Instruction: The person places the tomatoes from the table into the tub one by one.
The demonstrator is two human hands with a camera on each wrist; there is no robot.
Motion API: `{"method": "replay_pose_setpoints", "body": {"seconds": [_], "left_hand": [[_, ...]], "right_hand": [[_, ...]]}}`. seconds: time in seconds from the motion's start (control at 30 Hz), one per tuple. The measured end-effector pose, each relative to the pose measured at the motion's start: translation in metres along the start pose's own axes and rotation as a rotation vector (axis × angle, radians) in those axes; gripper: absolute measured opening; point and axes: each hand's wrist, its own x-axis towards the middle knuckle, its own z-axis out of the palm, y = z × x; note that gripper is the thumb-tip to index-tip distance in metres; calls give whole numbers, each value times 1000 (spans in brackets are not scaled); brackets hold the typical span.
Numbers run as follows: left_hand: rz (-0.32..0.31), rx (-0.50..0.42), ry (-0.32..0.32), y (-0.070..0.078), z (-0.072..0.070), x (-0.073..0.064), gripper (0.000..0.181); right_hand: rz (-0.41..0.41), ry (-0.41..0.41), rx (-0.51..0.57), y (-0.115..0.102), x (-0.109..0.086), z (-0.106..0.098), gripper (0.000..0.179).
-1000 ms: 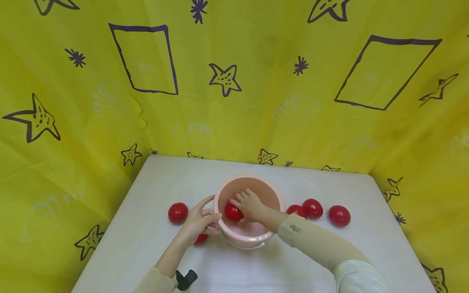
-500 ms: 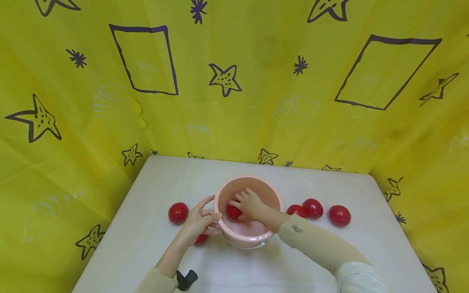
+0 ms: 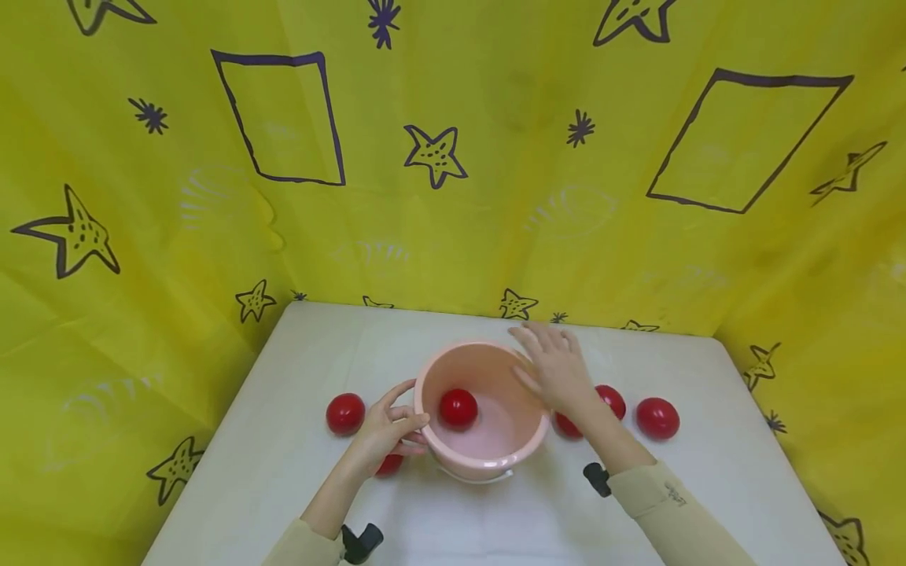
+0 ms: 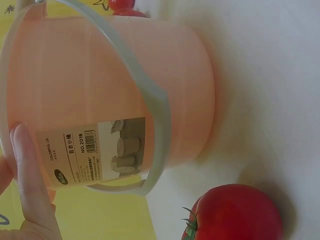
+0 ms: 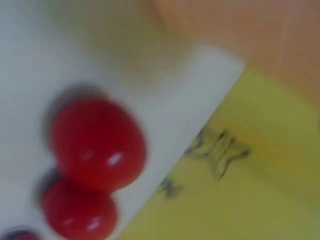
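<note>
A pink bucket (image 3: pixel 484 464) stands on the white table, with one red tomato (image 3: pixel 458 409) lying inside it. My left hand (image 3: pixel 388 426) holds the bucket's left rim, thumb over the edge and fingers along the outer wall. In the left wrist view, the bucket's pale handle (image 4: pixel 159 115) hangs down beside a printed label (image 4: pixel 95 156). My right hand (image 3: pixel 555 368) is over the bucket's right rim, fingers spread and holding nothing; whether it touches the rim I cannot tell. Below its wrist lies a tomato (image 3: pixel 569 426), partly hidden by the arm.
Left of the bucket are a tomato (image 3: pixel 345 414) and another tomato (image 3: pixel 388 465) partly behind my left hand. On the right sit a tomato (image 3: pixel 612 399) and a farther tomato (image 3: pixel 657 418). A yellow patterned curtain (image 3: pixel 439 220) surrounds the white table (image 3: pixel 481 527).
My right hand has let go of the tomato in the bucket and come up and out to the right. The left hand stays on the rim.
</note>
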Motion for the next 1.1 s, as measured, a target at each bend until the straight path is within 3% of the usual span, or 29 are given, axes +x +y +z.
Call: {"method": "replay_pose_setpoints", "body": {"seconds": [0.2,0.37,0.53,0.67,0.87,1.1], "left_hand": [[1,-7,-3,-1,-1,0,72],[7,-17,-4,-1,-2,0,73],[6,-19,-8,-1,-1,0,73],[3,-16,-4,-2,-1,1,73],[4,-15,0,-2,0,1,72],[1,-18,0,-2,-1,1,71]], "right_hand": [[339,-5,-8,62,-40,-8,61],[500,-44,-2,104,-82,0,66],[651,-113,18,126,-121,8,75],[731,-185,52,134,-143,15,85],[828,-307,103,144,-160,28,95],[888,-327,117,147,-168,36,93]]}}
